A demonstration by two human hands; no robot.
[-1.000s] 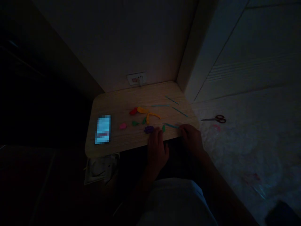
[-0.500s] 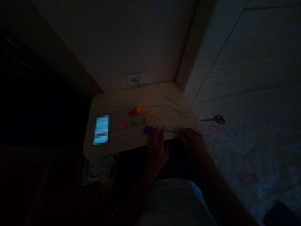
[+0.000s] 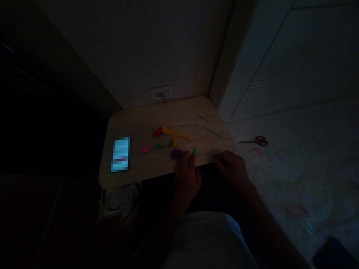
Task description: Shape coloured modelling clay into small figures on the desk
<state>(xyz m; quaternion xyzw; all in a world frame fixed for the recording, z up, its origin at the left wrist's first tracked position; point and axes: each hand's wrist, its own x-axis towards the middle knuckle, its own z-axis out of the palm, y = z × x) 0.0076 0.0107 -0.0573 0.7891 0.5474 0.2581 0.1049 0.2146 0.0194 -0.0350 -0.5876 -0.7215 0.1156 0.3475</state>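
Note:
My left hand (image 3: 187, 175) lies at the front edge of the small wooden table (image 3: 134, 170), fingers stretched and thumb apart. Its fingertips touch or nearly touch a small green clay piece (image 3: 194, 151). Just left of them is a purple clay lump (image 3: 176, 154). My right hand (image 3: 231, 166) is closed in a pinch at the front right edge. A thin blue-green stick showed between it and the green piece; now only a faint blurred line (image 3: 204, 154) shows there. Further back lie yellow clay (image 3: 168, 130), red clay (image 3: 157, 131), pink clay (image 3: 144, 149) and green clay leaves (image 3: 159, 146).
A lit phone (image 3: 120, 154) rests at the table's left. Thin blue-green sticks (image 3: 213, 132) lie at the right rear. Scissors (image 3: 256, 141) are on the sheet-covered floor (image 3: 280, 179) to the right. A wall socket (image 3: 161, 92) with a plug sits behind the table. The room is dim.
The stick at my right hand has blurred to a faint line. My right hand has turned slightly, while my left hand stays nearly in place.

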